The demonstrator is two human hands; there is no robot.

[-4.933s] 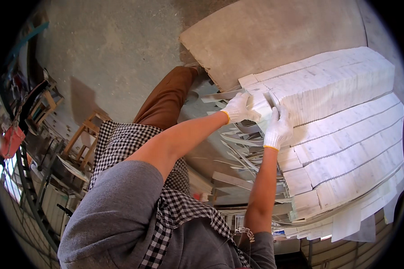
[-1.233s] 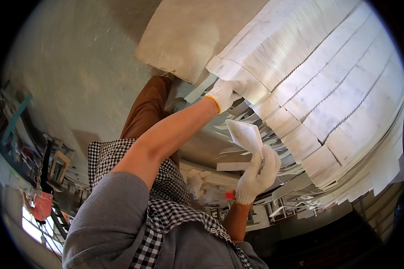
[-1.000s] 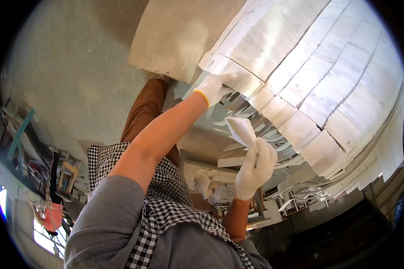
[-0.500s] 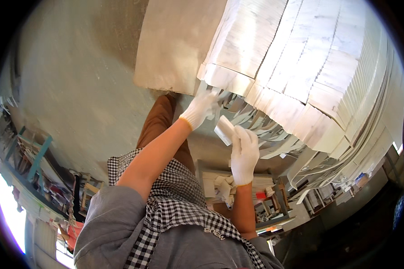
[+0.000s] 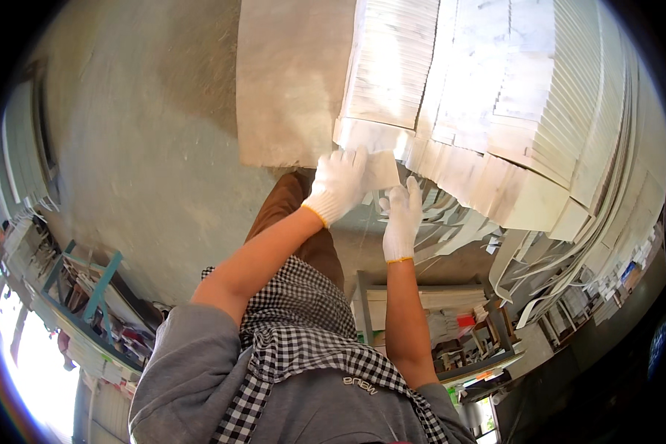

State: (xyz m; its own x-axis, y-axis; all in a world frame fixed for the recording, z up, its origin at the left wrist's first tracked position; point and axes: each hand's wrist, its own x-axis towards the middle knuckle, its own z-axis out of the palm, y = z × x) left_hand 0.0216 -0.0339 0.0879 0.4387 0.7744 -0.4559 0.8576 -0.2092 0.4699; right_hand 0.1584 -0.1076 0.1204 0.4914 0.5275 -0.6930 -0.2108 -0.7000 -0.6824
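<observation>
My left hand (image 5: 338, 180), in a white knitted glove with a yellow cuff edge, is closed on the left side of a small flat pale piece (image 5: 382, 171). Its material I cannot make out. The piece lies against the front edge of a fanned stack of pale sheets (image 5: 392, 70). My right hand (image 5: 402, 222), gloved alike, is just below the piece's right corner with fingers extended and apart. Whether a fingertip touches that corner is unclear. Curled pale strips (image 5: 451, 229) hang under the stack, right of this hand.
A brown board (image 5: 292, 81) lies left of the stack, above the grey floor (image 5: 148, 170). More fanned rows (image 5: 577, 111) curve away at the right. Below my right forearm stands a grey-framed shelf (image 5: 451, 362) holding papers. A teal frame (image 5: 100, 285) stands at the far left.
The small pale piece, earlier in my right hand, is now up at the stack's edge in my left hand. My right hand has moved up a little and its fingers have opened.
</observation>
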